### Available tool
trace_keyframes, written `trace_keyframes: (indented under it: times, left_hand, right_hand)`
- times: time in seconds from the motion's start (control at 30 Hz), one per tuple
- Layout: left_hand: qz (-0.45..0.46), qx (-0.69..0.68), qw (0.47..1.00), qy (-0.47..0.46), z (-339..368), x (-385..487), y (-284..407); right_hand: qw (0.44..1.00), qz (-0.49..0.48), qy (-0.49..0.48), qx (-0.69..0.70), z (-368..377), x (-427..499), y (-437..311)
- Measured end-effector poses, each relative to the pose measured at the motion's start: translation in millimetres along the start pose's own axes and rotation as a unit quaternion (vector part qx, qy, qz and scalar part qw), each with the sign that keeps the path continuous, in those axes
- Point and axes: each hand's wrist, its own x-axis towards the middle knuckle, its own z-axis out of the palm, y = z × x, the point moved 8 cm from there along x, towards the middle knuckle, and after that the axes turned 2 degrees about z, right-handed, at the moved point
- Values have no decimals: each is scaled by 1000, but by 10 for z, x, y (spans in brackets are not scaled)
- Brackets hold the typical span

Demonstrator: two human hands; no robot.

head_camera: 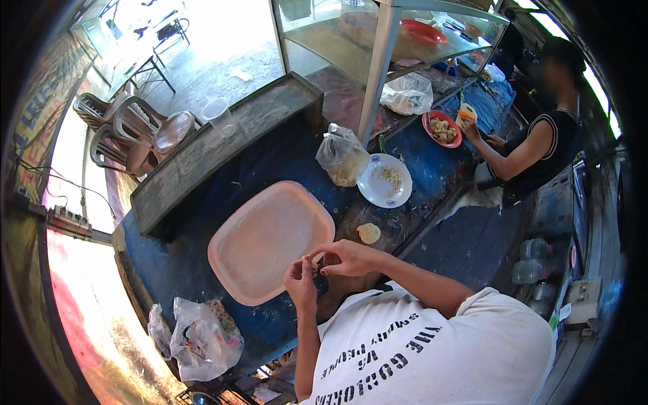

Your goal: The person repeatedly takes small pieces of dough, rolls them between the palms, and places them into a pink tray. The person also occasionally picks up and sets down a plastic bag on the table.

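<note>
My left hand and my right hand meet over the near edge of a pale pink plastic tray. Between their fingertips they pinch a small pale piece, perhaps dough; its shape is mostly hidden. The tray's floor looks whitish, as if dusted. Beyond my right hand a flat round of pale dough lies on the table. Farther off, a white plate holds some pale shreds, and a knotted clear plastic bag with light brown contents touches its left side.
Plastic bags lie at the table's lower left. A long raised ledge bears a clear plastic cup. A glass display case stands at the back. At right, a co-worker handles food beside a red bowl of filling.
</note>
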Motion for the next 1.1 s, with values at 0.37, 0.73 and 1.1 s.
trace_keyframes:
  times: [0.37,0.73,1.1]
  left_hand:
    - [-38,-27,997,-61,-401,-345,-95]
    - [-27,62,998,-17,-938,-272,-201]
    - [-31,293,934,201,-1916,68,-592]
  right_hand:
    - [979,-32,118,-160,639,21,-33]
    - [871,142,126,453,931,-208,588]
    - [858,228,120,444,1242,-320,1180]
